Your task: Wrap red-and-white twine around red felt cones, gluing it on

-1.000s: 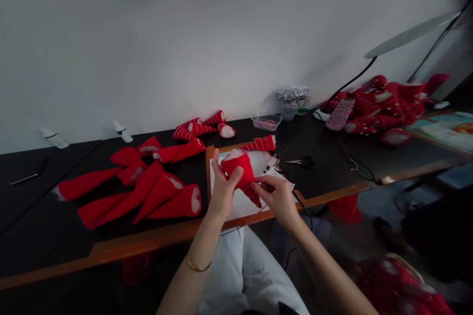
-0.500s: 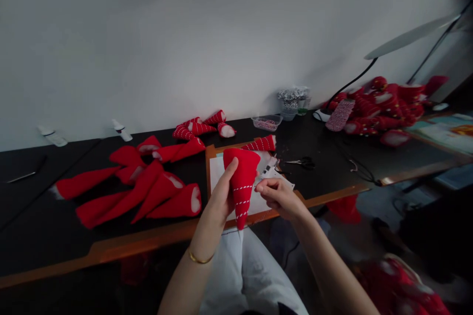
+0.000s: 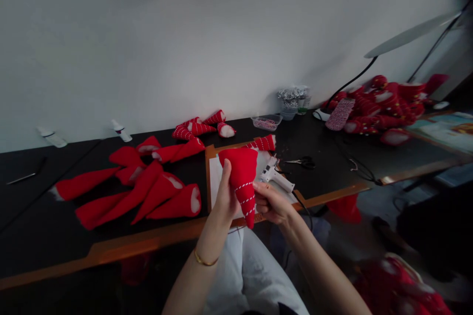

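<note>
A red felt cone (image 3: 242, 167) points downward in front of me, with red-and-white cord wound round its lower part. My left hand (image 3: 226, 197) grips it from the left, thumb on its front. On the cone's right side my right hand (image 3: 271, 202) is pinched against the edge, by the uppermost turn of cord; the cord in its fingertips is too small to make out. A white glue gun (image 3: 277, 176) lies just beyond my right hand on white paper (image 3: 215, 177) over a brown-edged board. Behind the cone lies a cord-wrapped red cone (image 3: 266, 142).
Plain red cones (image 3: 144, 192) are heaped at the left, wrapped ones (image 3: 201, 128) near the wall. Scissors (image 3: 303, 162), a clear tray (image 3: 266, 122), a cord spool (image 3: 340, 114) and a lamp (image 3: 410, 39) stand or lie rightward, beside a red pile (image 3: 391, 108).
The cone's tip has swung right and its top has shifted slightly left. My right hand has moved in against the cone and slightly down, uncovering more of the glue gun.
</note>
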The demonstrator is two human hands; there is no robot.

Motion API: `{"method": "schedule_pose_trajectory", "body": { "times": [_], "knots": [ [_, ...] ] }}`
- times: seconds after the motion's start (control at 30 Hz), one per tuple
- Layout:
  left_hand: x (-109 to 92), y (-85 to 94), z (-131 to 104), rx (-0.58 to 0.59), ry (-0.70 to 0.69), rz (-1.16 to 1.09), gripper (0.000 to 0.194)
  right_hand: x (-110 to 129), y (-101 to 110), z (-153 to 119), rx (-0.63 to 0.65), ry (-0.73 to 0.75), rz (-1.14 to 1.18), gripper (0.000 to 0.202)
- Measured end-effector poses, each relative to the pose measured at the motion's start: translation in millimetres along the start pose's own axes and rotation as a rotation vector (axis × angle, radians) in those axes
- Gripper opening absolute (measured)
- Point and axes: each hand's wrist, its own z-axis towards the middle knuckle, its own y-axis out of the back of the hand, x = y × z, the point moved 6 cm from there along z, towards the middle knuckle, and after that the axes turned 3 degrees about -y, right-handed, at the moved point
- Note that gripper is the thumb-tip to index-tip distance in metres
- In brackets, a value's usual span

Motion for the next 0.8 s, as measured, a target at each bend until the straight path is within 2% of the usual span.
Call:
{"method": "schedule_pose_trajectory", "body": {
  "times": [0.07,0.13,0.2,0.23,0.27,0.33,0.4,0.43,0.57,0.7,0.8],
  "knots": [
    [-7.3,5.8,2.0,-0.035,-0.112,0.048,0.066,6.6,7.0,-0.9,-0.075,0.057,-0.090,0.049],
    [-16.7,14.7,3.6,-0.093,-0.260,0.137,0.064,20.4,15.3,-6.3,-0.237,0.226,-0.314,0.042],
    [-24.2,20.3,4.0,-0.118,-0.381,0.283,0.076,37.5,14.6,-19.2,-0.422,0.463,-0.619,0.032],
    [-25.8,20.3,3.9,-0.105,-0.409,0.371,0.085,43.6,9.3,-26.3,-0.474,0.556,-0.760,0.027],
    [-25.9,18.9,3.7,-0.079,-0.414,0.460,0.091,46.6,2.2,-31.5,-0.471,0.601,-0.873,0.024],
    [-23.7,13.9,2.3,-0.020,-0.369,0.568,0.089,46.1,-11.6,-35.9,-0.312,0.549,-0.973,0.023],
    [-21.2,9.3,-0.8,0.014,-0.282,0.537,0.076,45.6,-18.3,-39.0,-0.120,0.439,-0.926,0.027],
    [-20.7,7.2,-2.9,0.024,-0.240,0.487,0.071,47.7,-17.2,-40.5,-0.072,0.395,-0.870,0.030],
    [-21.0,2.0,-9.8,0.038,-0.129,0.346,0.062,54.7,4.9,-38.2,-0.100,0.287,-0.619,0.039],
    [-14.8,4.4,-9.3,0.004,-0.039,0.260,0.045,41.9,15.9,-26.9,-0.122,0.229,-0.449,0.043],
    [-6.1,4.7,-6.8,-0.010,0.026,0.158,0.052,30.0,14.9,-19.2,-0.151,0.204,-0.345,0.045]
  ]
}}
